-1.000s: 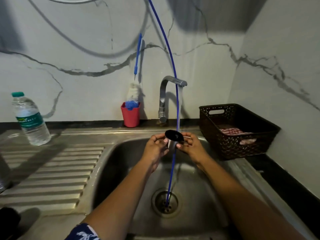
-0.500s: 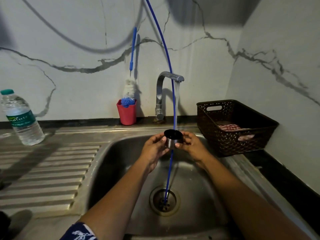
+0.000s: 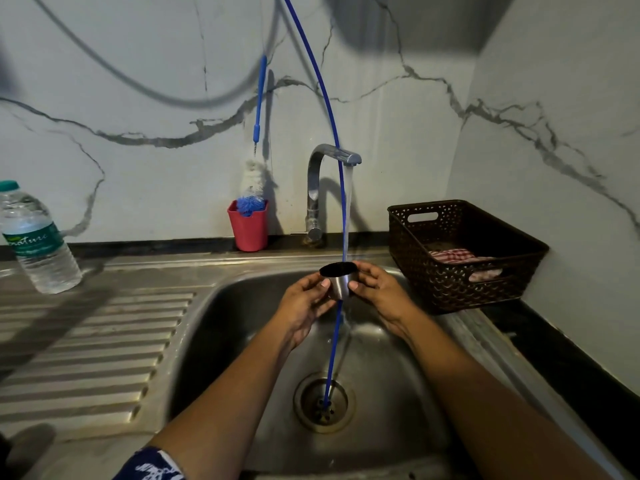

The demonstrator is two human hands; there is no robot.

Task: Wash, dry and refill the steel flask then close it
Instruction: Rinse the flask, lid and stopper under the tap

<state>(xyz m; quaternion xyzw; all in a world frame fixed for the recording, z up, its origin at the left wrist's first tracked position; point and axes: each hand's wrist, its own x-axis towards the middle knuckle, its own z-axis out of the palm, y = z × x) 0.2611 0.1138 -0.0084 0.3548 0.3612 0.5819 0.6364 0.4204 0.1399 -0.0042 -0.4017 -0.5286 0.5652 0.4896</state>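
Observation:
A small steel cup-shaped flask cap (image 3: 338, 282) with a dark inside is held mouth-up over the sink basin (image 3: 242, 341), under the running tap (image 3: 334, 157). My left hand (image 3: 304, 303) grips its left side and my right hand (image 3: 375, 292) grips its right side, thumbs on the steel wall. Water falls from the spout past the cap's far edge and runs down below it. The flask body is not in view.
A thin blue tube (image 3: 341, 202) hangs from above into the drain (image 3: 324, 401). A red cup (image 3: 248, 230) with a bottle brush stands by the wall. A plastic water bottle (image 3: 34, 244) stands on the drainboard at left. A dark basket (image 3: 464, 254) holding a checked cloth sits at right.
The cap has turned from tilted toward me to nearly upright, mouth up. Both hands keep hold of it under the stream.

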